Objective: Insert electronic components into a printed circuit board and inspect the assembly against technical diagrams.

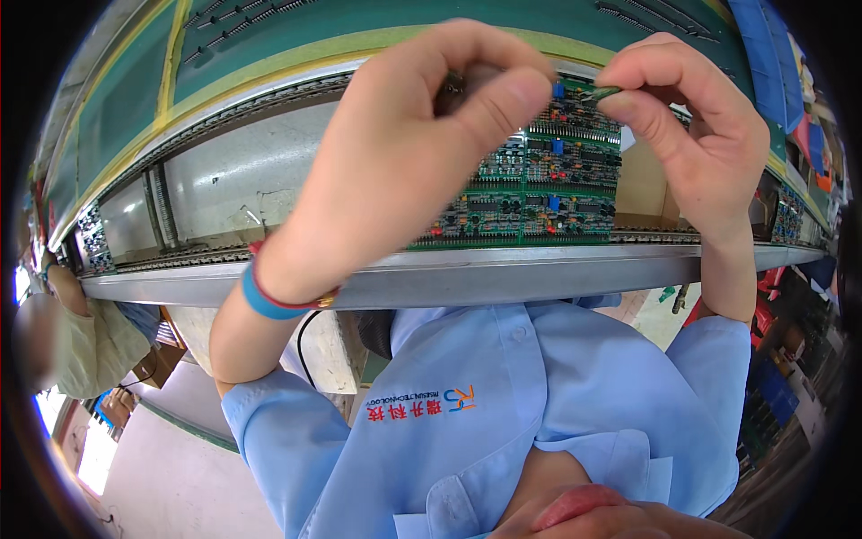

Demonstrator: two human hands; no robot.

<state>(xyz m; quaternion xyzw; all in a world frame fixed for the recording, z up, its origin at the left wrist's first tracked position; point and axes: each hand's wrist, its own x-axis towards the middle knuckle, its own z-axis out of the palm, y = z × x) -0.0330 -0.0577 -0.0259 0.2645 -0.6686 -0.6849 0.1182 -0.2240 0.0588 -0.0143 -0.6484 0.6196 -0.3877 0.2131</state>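
Observation:
A panel of green circuit boards (pixel 571 189), joined in rows, lies on the conveyor in front of me, crowded with blue, red, yellow and black parts. My right hand (pixel 696 121) is at the panel's far right corner. Its thumb and forefinger pinch a small green component (pixel 606 92) with thin leads. Over the panel's left part, my left hand (pixel 440 126) is closed, thumb against forefinger. Small dark bits (pixel 453 85) show inside its curled fingers, too small to name. This hand hides part of the boards.
Chain rails (pixel 189 259) edge the conveyor, with a metal bar (pixel 404 278) on my side. Beyond lies a green worktop (pixel 341 27) with rows of black parts. Blue bins (pixel 777 63) stand far right. Another person's sleeve (pixel 99 350) shows at left, near another board (pixel 93 238).

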